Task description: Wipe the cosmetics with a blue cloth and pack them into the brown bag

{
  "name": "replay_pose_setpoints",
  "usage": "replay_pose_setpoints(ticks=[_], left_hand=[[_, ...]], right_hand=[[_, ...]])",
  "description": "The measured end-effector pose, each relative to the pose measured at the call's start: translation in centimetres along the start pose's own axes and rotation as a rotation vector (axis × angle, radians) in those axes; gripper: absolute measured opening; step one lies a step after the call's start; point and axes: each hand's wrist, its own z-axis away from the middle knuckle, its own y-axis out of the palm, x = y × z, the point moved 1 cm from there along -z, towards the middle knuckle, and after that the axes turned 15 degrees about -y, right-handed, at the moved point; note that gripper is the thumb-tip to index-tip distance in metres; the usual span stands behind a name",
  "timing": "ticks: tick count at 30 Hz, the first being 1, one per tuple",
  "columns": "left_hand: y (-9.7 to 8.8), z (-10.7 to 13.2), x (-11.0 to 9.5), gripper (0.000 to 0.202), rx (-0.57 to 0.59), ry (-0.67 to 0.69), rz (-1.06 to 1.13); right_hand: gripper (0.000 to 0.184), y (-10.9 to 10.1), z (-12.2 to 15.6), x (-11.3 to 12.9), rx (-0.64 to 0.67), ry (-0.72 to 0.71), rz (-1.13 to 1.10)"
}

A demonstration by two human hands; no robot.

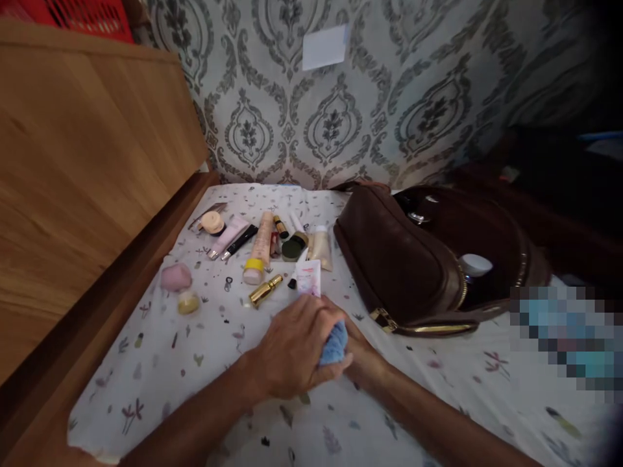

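Left hand (298,340) grips blue cloth (335,344) against right hand (359,350), whose hold is hidden; the white tube (309,277) likely wants light pressure

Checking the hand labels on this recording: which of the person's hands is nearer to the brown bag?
Right. The right hand is just left of the brown bag, apart from it; the left hand is farther left, partly covering the right.

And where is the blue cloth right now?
In the head view, just right of and below centre, the blue cloth is between the left hand and right hand, below the white tube.
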Motion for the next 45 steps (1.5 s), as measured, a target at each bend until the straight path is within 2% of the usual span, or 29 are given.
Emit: replay_pose_setpoints(ticks=[3,6,10,12,17,20,22,26,28,30,33,36,38,40,42,45], left_hand=[[0.3,-0.1,0.0,0.018,0.067,0.001,-0.045],[0.3,-0.3,1.1,0.014,0.048,-0.039,-0.075],[-0.2,-0.7,3.6,0.014,-0.150,-0.129,-0.127],[-0.8,-0.7,5.2,0.016,-0.268,-0.211,-0.103],[-3.1,-0.7,8.3,0.012,-0.535,-0.369,0.008],[-4.1,-0.4,7.6,0.008,-0.651,-0.362,0.094],[-4.0,-0.2,5.9,0.010,-0.627,-0.262,0.155],[-2.3,0.5,1.7,0.018,-0.326,-0.004,0.165],[-1.4,0.7,1.0,0.021,-0.242,0.045,0.069],[-1.0,0.8,1.6,0.024,-0.239,0.043,-0.042],[-1.6,0.9,4.4,0.026,-0.290,-0.029,-0.114],[-3.0,1.6,6.9,0.026,-0.353,-0.219,-0.083],[-4.0,2.1,7.0,0.022,-0.438,-0.345,-0.006],[-4.5,2.6,5.5,0.019,-0.517,-0.371,0.068],[-4.1,2.8,2.9,0.020,-0.491,-0.269,0.103],[-1.8,3.0,-0.8,0.025,-0.207,-0.049,0.010]], right_hand=[[0.039,-0.5,0.0,-0.7,0.039,-0.033,0.026],[0.032,-0.2,0.0,-0.8,0.142,-0.036,0.032],[0.033,0.9,0.1,0.3,0.351,0.049,0.105],[0.033,1.4,0.2,0.8,0.407,0.120,0.095],[0.043,1.8,0.4,1.0,0.413,0.202,0.018],[0.043,1.7,0.3,0.9,0.372,0.190,-0.013],[0.039,1.6,0.2,0.9,0.328,0.190,-0.050],[0.033,1.2,-0.1,1.1,0.190,0.145,-0.135],[0.032,1.0,-0.1,1.4,0.172,0.124,-0.142],[0.031,0.8,0.2,1.9,0.203,0.134,-0.115],[0.030,0.5,0.9,2.8,0.252,0.161,-0.075],[0.035,-0.3,1.8,3.6,0.307,0.164,0.041],[0.037,-0.7,2.2,3.9,0.374,0.123,0.241],[0.040,-1.1,2.5,3.9,0.433,0.020,0.501],[0.044,-1.2,2.6,3.7,0.455,-0.127,0.727],[0.029,-1.2,2.9,3.0,0.432,-0.304,0.886]])
